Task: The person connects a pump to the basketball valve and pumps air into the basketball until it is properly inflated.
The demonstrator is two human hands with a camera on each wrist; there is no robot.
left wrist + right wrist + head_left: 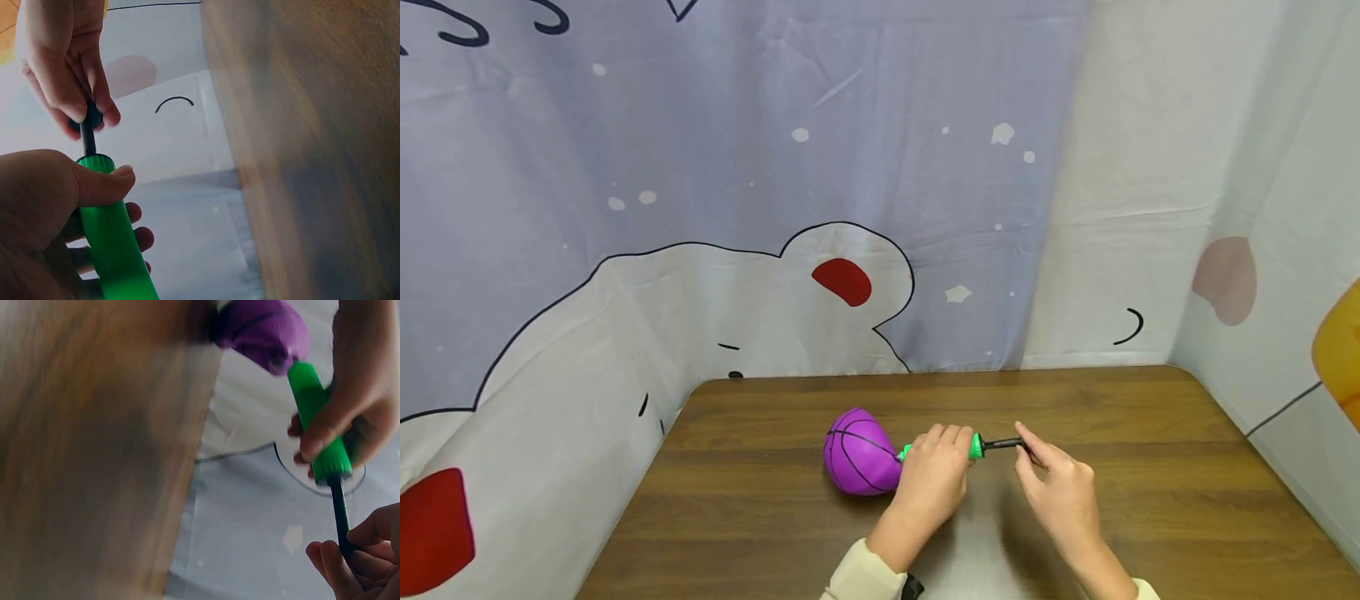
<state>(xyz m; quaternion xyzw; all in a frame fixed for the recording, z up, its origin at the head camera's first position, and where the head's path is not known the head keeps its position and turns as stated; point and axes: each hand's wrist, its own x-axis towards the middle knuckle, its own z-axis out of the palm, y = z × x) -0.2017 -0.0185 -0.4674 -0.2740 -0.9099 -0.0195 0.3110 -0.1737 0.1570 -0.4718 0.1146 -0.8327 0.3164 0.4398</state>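
A: A printed cloth [925, 83] in pale blue and white hangs behind both grips, and a brown wood-grain table [760, 533] spreads beneath them.

B: What does the left hand [934, 471] have?

A: A hand pump. Its fingers wrap round the green barrel [115, 250], with the thumb laid across it near the ribbed collar.

B: And the right hand [1060, 492]?

A: It pinches the black handle [92, 117] between thumb and fingers, just past the collar end of the left hand's grip. A stretch of black rod [1000, 443] shows between the two hands.

B: Where's the ball?

A: The purple ball [857, 454], marked with black lines, is just beside the left hand's grip, on the side away from the right hand. The pump's tip meets it there, though how far in it goes I can't tell.

B: Is the ball round?

A: No, it looks flattened and creased on the side facing the grip.
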